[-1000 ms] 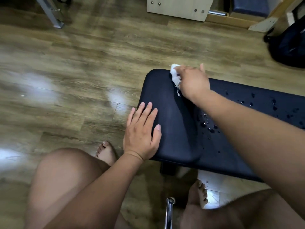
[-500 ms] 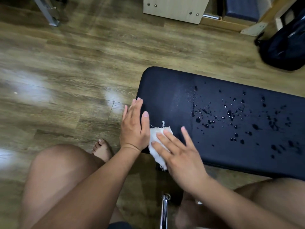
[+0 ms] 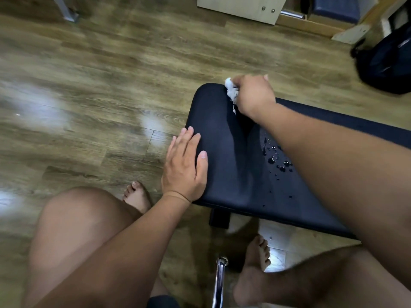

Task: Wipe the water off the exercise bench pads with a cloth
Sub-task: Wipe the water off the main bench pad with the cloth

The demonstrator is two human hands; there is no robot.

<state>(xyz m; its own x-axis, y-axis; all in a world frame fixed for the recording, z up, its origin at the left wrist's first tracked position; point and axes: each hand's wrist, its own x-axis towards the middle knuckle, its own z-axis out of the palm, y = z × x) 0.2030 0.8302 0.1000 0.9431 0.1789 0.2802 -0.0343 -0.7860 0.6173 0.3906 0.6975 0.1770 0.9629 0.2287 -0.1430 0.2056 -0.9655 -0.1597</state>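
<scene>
Since half a second ago the right hand has swept to the far edge of the dark bench pad, fingers curled round a bunched white cloth; the pad's long axis runs rightward out of frame. The left hand lies flat, fingers straight, on its near left corner. Water drops bead beside the right forearm, which hides more of the pad.

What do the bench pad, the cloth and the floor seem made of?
The bench pad looks like dark vinyl or faux leather, smooth and matte: water drops bead on it. The cloth seems white woven cotton, with frayed threads hanging. The floor is glossy wood-grain planking, with seams and glare; laminate or real wood is unclear.
</scene>
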